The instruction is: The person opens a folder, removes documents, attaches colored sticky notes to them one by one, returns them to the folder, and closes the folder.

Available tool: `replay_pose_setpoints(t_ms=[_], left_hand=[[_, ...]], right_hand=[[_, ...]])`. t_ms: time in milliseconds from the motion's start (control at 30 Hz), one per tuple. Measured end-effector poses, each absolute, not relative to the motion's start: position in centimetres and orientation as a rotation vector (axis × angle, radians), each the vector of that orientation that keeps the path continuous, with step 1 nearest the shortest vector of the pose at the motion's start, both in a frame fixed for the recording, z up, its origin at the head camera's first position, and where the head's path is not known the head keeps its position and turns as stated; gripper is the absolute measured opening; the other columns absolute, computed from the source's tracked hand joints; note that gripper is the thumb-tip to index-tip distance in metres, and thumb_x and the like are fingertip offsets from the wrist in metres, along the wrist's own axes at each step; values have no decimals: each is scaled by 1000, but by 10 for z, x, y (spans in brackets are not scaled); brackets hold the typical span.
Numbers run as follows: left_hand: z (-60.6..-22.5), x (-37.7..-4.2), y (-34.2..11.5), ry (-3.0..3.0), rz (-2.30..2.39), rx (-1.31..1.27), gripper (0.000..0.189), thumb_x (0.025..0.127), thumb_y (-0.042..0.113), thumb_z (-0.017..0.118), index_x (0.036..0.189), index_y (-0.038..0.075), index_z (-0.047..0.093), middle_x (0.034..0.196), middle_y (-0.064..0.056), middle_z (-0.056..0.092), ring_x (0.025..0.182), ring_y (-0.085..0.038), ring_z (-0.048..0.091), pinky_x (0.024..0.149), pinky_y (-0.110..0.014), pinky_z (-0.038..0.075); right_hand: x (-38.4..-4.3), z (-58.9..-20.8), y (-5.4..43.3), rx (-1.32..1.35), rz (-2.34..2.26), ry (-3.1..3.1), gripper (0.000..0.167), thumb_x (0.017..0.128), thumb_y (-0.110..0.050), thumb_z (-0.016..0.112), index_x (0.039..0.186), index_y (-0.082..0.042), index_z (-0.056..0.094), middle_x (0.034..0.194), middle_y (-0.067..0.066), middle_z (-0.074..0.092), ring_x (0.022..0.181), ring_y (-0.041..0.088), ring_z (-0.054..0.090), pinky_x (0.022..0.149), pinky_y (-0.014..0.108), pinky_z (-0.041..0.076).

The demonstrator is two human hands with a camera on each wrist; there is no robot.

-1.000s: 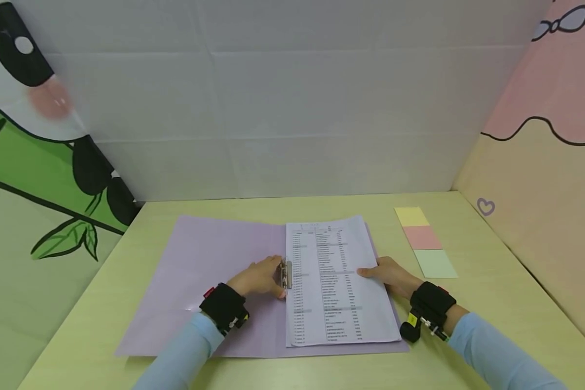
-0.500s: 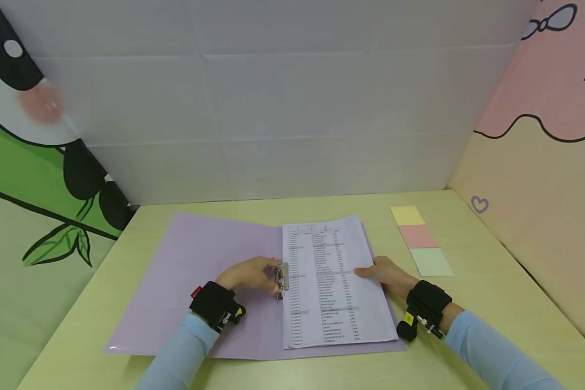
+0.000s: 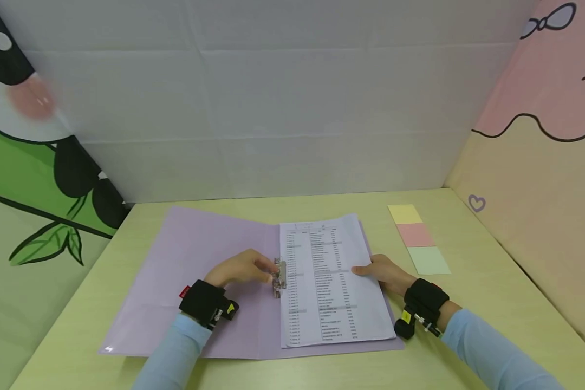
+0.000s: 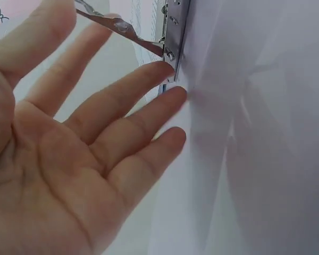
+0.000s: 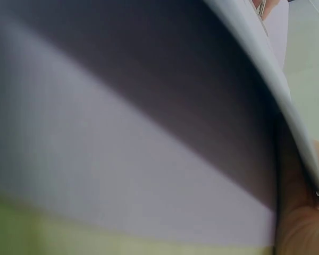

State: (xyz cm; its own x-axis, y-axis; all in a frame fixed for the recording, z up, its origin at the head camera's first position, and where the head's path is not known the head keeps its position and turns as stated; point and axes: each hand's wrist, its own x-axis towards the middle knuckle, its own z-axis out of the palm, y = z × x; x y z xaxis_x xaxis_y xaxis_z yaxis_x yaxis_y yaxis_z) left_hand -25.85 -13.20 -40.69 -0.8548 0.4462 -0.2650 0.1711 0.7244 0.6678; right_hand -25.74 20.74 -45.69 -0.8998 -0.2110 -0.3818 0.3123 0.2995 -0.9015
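Observation:
A lilac folder (image 3: 195, 244) lies open. A stack of printed sheets (image 3: 317, 319) lies on its right side, and a metal clip (image 3: 279, 277) stands at the stack's left edge by the fold. My left hand (image 3: 241, 270) is at the clip; its thumb and index finger pinch the end of the raised metal lever (image 4: 133, 36). The other fingers (image 4: 143, 127) are loosely extended, their tips near the clip's base. At the stack's right edge my right hand (image 3: 387, 273) grips the sheets, thumb on top. In the right wrist view the fingers are partly hidden by the paper.
Three sticky-note pads, yellow (image 3: 405, 214), pink (image 3: 415, 235) and pale green (image 3: 429, 260), lie in a column to the right of the folder. A grey wall (image 3: 283, 108) closes off the back of the pale wooden table (image 3: 351, 374).
My left hand has shifted left; its spread fingers have come from around the clip to its lever, which now stands out from the clip. The right hand keeps its grip on the sheets.

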Motion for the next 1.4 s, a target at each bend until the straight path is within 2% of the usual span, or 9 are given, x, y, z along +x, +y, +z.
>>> replay_pose_setpoints(t_ms=[200, 533, 733, 1033, 1200, 1400], left_hand=[[-410, -262, -137, 2508, 1027, 579, 17, 83, 15, 65, 97, 9, 73, 112, -7, 66, 113, -25, 54, 93, -45, 40], [-413, -266, -129, 2634, 1131, 671, 17, 85, 15, 63, 97, 8, 72, 100, -6, 69, 96, -19, 61, 83, -37, 47], [-407, -270, -120, 2792, 1027, 780, 18, 84, 13, 64, 99, 5, 72, 97, -6, 70, 87, -16, 64, 75, -31, 51], [-405, -289, -109, 2949, 884, 806, 17, 88, 8, 60, 101, 4, 69, 93, -6, 69, 74, -13, 58, 65, -25, 47], [-408, -302, -106, 2991, 870, 775, 16, 87, 6, 60, 100, 3, 69, 95, -9, 69, 76, -16, 60, 65, -27, 48], [-417, -313, -104, 2988, 841, 686, 17, 87, 7, 60, 102, 4, 69, 95, -9, 68, 84, -21, 62, 68, -29, 50]], right_hand=[[-260, -458, 205, 114, -1618, 2162, 43, 85, -16, 64, 123, -1, 53, 98, 13, 68, 83, 25, 68, 71, 35, 54], [-262, -460, 204, 168, -1608, 2187, 40, 85, -14, 64, 121, -1, 54, 97, 13, 68, 81, 24, 67, 70, 35, 54], [-262, -459, 203, 155, -1617, 2175, 42, 85, -14, 64, 123, -1, 53, 98, 13, 68, 82, 24, 67, 70, 35, 54], [-263, -460, 204, 163, -1632, 2167, 41, 84, -13, 65, 122, -2, 54, 97, 13, 68, 82, 25, 68, 71, 36, 54], [-263, -460, 204, 159, -1635, 2164, 41, 84, -14, 65, 122, -1, 54, 97, 13, 68, 82, 25, 68, 70, 35, 54], [-260, -460, 204, 123, -1648, 2159, 42, 85, -15, 64, 122, 1, 53, 98, 14, 68, 82, 25, 68, 69, 35, 54]])
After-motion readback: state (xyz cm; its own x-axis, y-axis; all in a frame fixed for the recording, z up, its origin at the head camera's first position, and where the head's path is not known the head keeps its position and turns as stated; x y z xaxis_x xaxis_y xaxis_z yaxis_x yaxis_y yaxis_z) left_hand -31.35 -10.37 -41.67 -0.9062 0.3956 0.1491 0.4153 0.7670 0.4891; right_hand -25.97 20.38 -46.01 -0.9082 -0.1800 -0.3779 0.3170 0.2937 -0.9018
